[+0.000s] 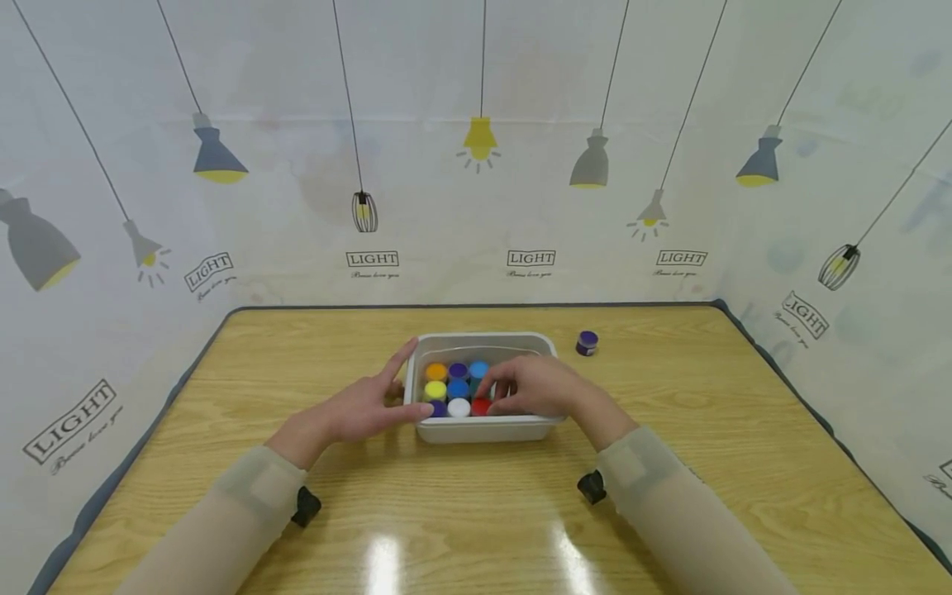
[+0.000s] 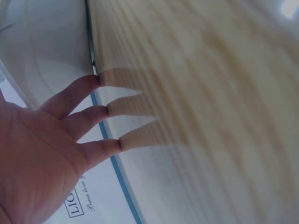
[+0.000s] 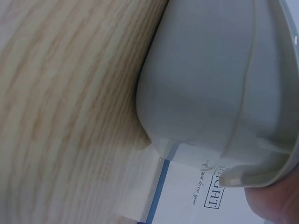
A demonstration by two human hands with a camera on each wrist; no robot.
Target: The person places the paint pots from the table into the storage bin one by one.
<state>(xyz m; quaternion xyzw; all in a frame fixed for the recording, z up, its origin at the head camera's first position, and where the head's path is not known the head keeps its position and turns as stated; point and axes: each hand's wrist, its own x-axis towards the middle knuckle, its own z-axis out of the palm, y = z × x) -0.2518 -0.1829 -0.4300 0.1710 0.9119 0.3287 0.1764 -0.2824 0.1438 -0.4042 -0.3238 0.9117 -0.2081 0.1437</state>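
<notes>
A white plastic box (image 1: 483, 431) stands on the wooden table, with several small paint jars packed in its left part. Their lids include an orange one (image 1: 435, 372), a yellow one (image 1: 435, 390) and a white one (image 1: 459, 407). My left hand (image 1: 364, 406) spans the box's left end, thumb over the near corner and index finger at the far one. The left wrist view shows its other fingers (image 2: 96, 145) straight, tips at the table. Inside the box, my right hand (image 1: 537, 385) pinches the red-lidded paint jar (image 1: 479, 406) in the near row; its fingers partly hide neighbouring jars.
A purple-lidded jar (image 1: 587, 343) stands on the table (image 1: 461, 504) beyond the box's right end. Cloth walls (image 1: 446, 248) printed with lamps rise behind the table and along both sides.
</notes>
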